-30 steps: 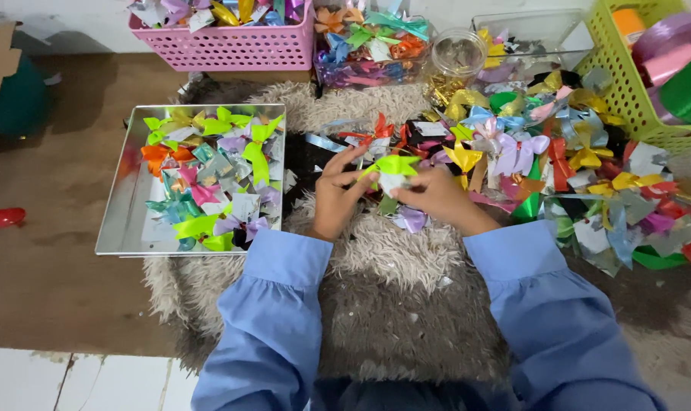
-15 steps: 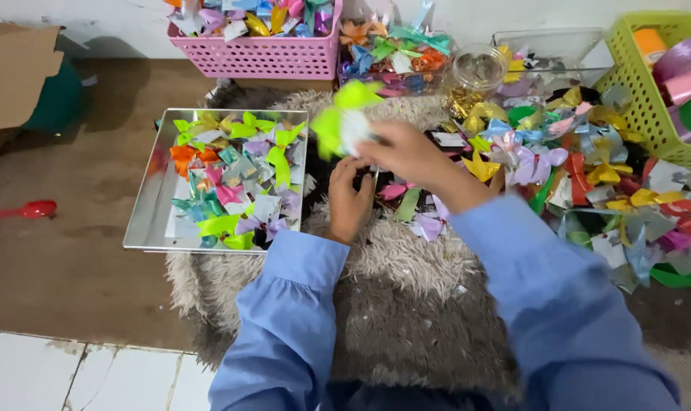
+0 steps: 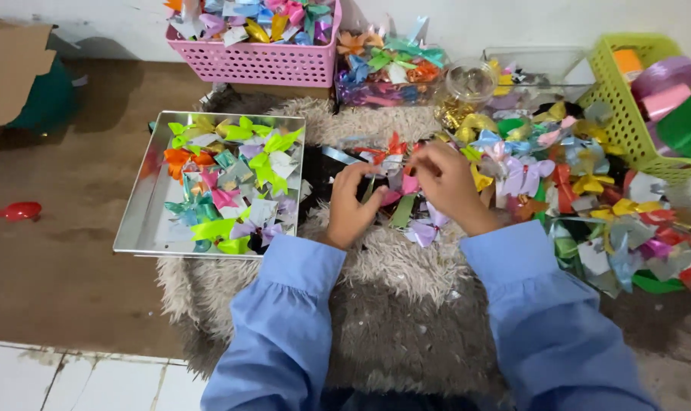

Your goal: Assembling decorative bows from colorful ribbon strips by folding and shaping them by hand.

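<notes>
My left hand (image 3: pixel 351 209) and my right hand (image 3: pixel 450 186) meet over a shaggy grey rug (image 3: pixel 391 297). Together they pinch a small pink and silver ribbon piece (image 3: pixel 397 181) between the fingertips. Loose ribbon bits, red, green and lilac, lie right under the hands. Left of my left hand stands a metal tray (image 3: pixel 132 228) filled with several folded ribbon bows (image 3: pixel 231 183), green, orange, pink and silver. A big heap of coloured bows (image 3: pixel 589 190) spreads to the right of my right hand. Both arms wear light blue sleeves.
A pink basket (image 3: pixel 261 61) of bows stands at the back, with a clear bag of bows (image 3: pixel 387 68) and a glass jar (image 3: pixel 471 80) beside it. A green basket (image 3: pixel 619 114) holds ribbon rolls (image 3: pixel 665 76). A cardboard piece (image 3: pixel 10 68) and a red spoon (image 3: pixel 14 211) lie far left.
My right hand carried a green bow left toward the tray, let it go, and came back to the pile. Both hands now grip a pink and silver piece.
</notes>
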